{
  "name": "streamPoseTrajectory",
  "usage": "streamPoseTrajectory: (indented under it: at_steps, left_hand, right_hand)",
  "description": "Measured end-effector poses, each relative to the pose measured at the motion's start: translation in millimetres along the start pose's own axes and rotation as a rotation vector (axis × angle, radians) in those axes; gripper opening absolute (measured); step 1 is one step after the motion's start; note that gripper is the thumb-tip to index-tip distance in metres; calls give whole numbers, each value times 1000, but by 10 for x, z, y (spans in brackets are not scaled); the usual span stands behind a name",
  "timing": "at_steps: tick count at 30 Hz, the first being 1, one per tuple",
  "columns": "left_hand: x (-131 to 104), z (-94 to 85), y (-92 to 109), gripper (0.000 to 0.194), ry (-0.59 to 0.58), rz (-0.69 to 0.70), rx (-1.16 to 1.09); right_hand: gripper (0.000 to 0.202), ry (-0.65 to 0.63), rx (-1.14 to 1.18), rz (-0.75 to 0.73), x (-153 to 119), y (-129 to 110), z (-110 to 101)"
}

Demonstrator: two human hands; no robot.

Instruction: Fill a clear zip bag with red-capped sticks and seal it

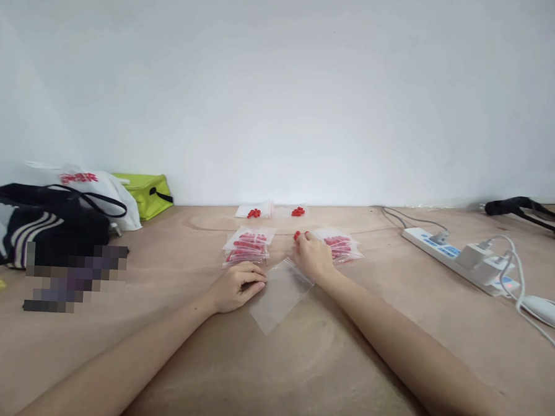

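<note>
A clear, flat zip bag (277, 301) lies on the table in front of me, turned cornerwise. My left hand (238, 286) rests at its left corner, fingers curled and thumb and fingertips closed on the edge. My right hand (314, 256) is beyond the bag's upper right side, its fingers pinched at small red pieces (297, 235). What kind of pieces they are is too small to tell. Beyond my left hand is a stack of zip bags with red pieces inside (247, 247). A similar stack (340, 245) lies just right of my right hand.
Near the wall, red pieces (253, 213) and another small pile (298, 212) lie on clear bags. A power strip (456, 258) with chargers and cables is at right, black straps (528, 212) behind. A black bag (57, 227), white bag (120, 193) and green box (148, 195) stand left.
</note>
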State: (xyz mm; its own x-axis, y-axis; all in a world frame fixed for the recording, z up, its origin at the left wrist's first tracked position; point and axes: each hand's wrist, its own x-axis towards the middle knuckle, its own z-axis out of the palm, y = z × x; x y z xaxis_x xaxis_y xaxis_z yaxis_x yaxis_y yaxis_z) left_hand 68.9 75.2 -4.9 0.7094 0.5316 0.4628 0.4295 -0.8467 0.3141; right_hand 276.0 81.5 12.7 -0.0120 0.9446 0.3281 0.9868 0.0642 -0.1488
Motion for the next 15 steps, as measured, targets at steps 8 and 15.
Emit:
streamPoseTrajectory:
  at_steps: [8,15]
  left_hand:
    - [-100,-67,-37,27,-162,-51,-41]
    - [-135,-168,-115,30,-276,-110,-154]
  right_hand:
    - [30,-220,202,-30,102,-479,158]
    - [28,-242,65,26,118,-441,109]
